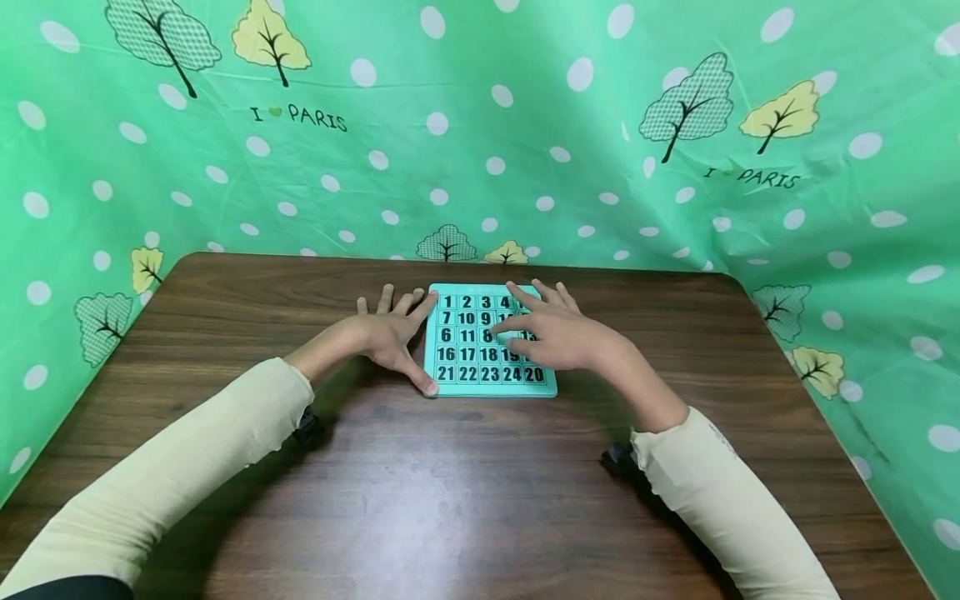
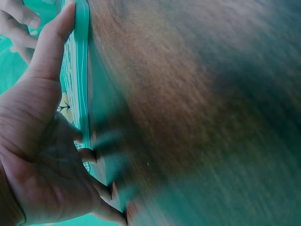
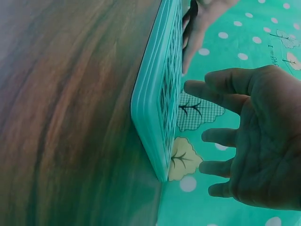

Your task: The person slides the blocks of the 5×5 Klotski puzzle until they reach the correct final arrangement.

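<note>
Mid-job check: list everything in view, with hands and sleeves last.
Number board: one, turquoise, flat on the table
Number tiles: some hidden, so no full count, turquoise with black numerals, in the board
Table: one, dark brown wood-grain, under the board
Cloth: apparently one, green with white dots, behind the table
Black devices: two, black, at the wrists
Left hand: one, bare, at the board's left edge
Right hand: one, bare, over the board's right side
Sleeves: two, cream, on the forearms
</note>
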{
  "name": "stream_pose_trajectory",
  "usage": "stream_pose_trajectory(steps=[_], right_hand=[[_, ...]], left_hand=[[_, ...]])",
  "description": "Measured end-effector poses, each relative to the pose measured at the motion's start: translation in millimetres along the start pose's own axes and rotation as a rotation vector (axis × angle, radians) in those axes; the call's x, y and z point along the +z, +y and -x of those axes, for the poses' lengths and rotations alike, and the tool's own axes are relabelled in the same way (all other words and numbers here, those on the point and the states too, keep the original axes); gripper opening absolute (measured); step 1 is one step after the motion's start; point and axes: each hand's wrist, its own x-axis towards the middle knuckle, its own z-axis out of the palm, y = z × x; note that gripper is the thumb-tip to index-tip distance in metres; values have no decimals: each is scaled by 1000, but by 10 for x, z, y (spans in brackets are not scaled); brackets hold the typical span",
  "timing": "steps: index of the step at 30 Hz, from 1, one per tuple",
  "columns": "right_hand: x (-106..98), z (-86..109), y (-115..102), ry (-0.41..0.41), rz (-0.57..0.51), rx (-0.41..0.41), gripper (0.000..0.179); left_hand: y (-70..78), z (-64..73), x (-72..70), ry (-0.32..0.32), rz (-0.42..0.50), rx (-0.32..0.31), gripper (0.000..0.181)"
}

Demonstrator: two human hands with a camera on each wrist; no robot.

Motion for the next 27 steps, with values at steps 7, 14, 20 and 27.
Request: stream_pose_trajectory(steps=[7, 14, 20, 27], right_hand=[[34, -48, -26, 0, -2, 22, 42], [53, -45, 6, -10, -40, -1, 43], [43, -63, 73, 24, -37, 15, 42], [4, -55, 39, -18, 4, 8, 36]], left_hand=[[24, -5, -1, -9, -15, -7, 165], [-6, -41, 8, -8, 2, 1, 171], [-10, -36, -2, -12, 11, 4, 172], [-12, -44, 0, -13, 0, -6, 167]])
